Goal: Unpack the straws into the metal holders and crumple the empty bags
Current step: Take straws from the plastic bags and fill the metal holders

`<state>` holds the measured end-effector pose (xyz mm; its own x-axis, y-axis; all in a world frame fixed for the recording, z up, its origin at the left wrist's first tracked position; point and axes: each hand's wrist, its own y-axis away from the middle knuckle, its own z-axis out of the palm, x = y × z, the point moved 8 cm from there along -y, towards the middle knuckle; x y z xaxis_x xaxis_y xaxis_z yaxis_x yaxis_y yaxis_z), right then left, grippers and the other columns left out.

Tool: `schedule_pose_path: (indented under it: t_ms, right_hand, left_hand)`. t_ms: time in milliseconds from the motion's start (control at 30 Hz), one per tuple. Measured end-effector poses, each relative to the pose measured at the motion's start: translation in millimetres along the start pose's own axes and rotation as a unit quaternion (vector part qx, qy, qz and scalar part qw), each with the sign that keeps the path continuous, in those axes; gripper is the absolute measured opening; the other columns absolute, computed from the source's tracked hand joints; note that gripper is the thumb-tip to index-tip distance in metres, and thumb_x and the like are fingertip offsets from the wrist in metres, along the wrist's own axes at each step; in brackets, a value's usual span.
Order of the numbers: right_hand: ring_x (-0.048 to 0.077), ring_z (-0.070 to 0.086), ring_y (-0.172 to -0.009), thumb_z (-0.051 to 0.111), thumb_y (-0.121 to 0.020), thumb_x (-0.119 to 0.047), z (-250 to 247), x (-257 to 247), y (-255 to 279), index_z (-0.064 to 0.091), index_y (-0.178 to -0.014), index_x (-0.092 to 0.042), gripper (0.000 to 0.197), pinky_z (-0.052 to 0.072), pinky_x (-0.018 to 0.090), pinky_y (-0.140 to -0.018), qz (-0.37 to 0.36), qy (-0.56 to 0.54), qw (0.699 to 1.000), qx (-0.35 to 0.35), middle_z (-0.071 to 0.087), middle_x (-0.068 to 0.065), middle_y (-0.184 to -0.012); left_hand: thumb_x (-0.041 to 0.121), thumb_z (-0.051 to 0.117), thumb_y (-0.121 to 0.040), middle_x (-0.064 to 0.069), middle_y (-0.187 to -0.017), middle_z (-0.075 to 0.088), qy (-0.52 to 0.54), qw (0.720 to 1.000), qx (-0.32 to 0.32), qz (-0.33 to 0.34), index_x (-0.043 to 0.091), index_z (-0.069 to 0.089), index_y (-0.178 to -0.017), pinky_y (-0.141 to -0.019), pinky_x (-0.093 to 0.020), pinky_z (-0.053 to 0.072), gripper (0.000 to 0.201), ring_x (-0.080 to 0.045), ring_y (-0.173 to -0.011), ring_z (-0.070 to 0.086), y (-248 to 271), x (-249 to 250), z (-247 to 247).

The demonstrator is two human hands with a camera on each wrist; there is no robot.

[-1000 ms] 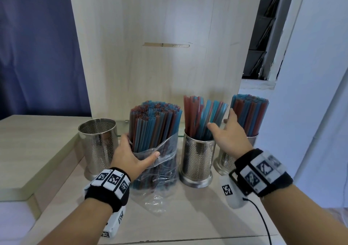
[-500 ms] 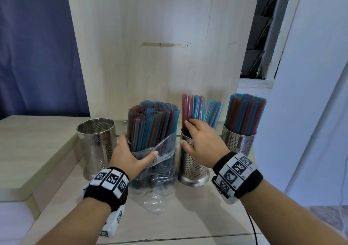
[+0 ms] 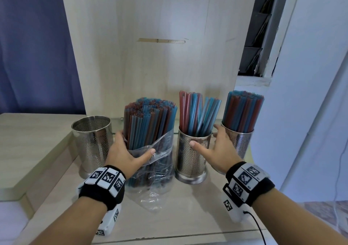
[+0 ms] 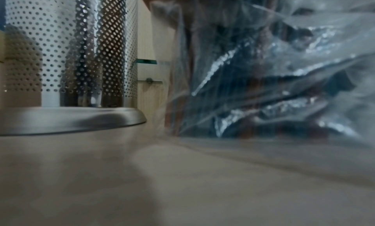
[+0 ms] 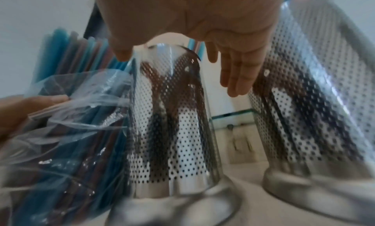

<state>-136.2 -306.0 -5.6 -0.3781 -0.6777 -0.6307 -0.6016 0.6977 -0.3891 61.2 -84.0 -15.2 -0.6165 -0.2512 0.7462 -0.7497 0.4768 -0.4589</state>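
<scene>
A clear plastic bag of red and blue straws (image 3: 150, 131) stands upright on the wooden top. My left hand (image 3: 131, 148) grips it, thumb across the front and fingers behind. Left of it stands an empty perforated metal holder (image 3: 92, 143). The middle holder (image 3: 194, 156) is partly filled with leaning straws, and the right holder (image 3: 239, 143) is packed full. My right hand (image 3: 207, 139) is spread open round the middle holder, thumb in front and straight fingers (image 5: 237, 78) in the gap towards the right holder. It holds nothing.
A tall wooden panel (image 3: 160, 56) rises just behind the holders. A raised wooden step (image 3: 28, 141) lies to the left and a white wall (image 3: 310, 94) to the right. A glass shelf edge (image 5: 231, 116) shows behind the holders. The front of the tabletop (image 3: 178, 216) is bare.
My right hand left the right holder's straws, passed over the middle holder's top and dropped to that holder's side. My left hand kept its grip on the bag.
</scene>
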Motion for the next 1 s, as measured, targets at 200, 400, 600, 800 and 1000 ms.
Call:
schedule_pose_path:
  t_ms: [200,400,600,800,1000]
  right_hand:
    - [0.013,0.057,-0.118,0.083,-0.059,-0.064,22,9,-12,0.031,-0.142,-0.017,0.109,0.044,0.025,-0.098,-0.010,-0.101,0.994,-0.025,0.056,-0.004,-0.132]
    - [0.005,0.053,-0.108,0.088,-0.063,-0.047,29,5,-13,0.026,-0.143,-0.016,0.106,0.042,0.021,-0.096,-0.034,-0.117,0.992,-0.030,0.052,-0.012,-0.120]
    - [0.009,0.058,-0.117,0.088,-0.060,-0.055,40,7,-17,0.021,-0.148,-0.021,0.116,0.045,0.025,-0.101,-0.047,-0.125,0.991,-0.019,0.058,-0.007,-0.132]
    - [0.013,0.059,-0.114,0.087,-0.060,-0.056,41,11,-18,0.021,-0.147,-0.023,0.115,0.046,0.027,-0.098,-0.048,-0.109,0.993,-0.009,0.059,-0.006,-0.131]
    - [0.009,0.058,-0.116,0.087,-0.059,-0.059,42,10,-18,0.023,-0.146,-0.023,0.114,0.047,0.029,-0.101,-0.058,-0.127,0.990,-0.012,0.058,-0.008,-0.131]
  left_hand:
    - [0.040,0.087,-0.065,0.006,-0.105,0.051,-0.001,1.000,0.001,0.002,0.016,0.036,-0.129,-0.083,-0.027,0.046,0.085,-0.015,-0.096,0.053,0,1,1]
    - [0.043,0.087,-0.064,0.004,-0.106,0.053,-0.005,1.000,0.005,0.001,0.016,0.037,-0.127,-0.085,-0.029,0.048,0.086,-0.016,-0.097,0.054,-2,-2,2]
    - [0.033,0.091,-0.062,0.010,-0.106,0.054,0.047,0.999,-0.004,-0.004,0.023,0.039,-0.124,-0.090,-0.030,0.048,0.082,-0.012,-0.099,0.055,-5,-1,-2]
    - [0.018,0.091,-0.063,0.014,-0.112,0.048,0.127,0.989,0.077,-0.010,0.020,0.031,-0.134,-0.099,-0.027,0.038,0.093,-0.010,-0.109,0.049,-11,9,-19]
    - [0.038,0.088,-0.065,0.000,-0.118,0.053,0.042,0.994,-0.023,-0.100,0.013,0.035,-0.132,-0.101,-0.037,0.043,0.089,-0.024,-0.115,0.053,-24,-15,9]
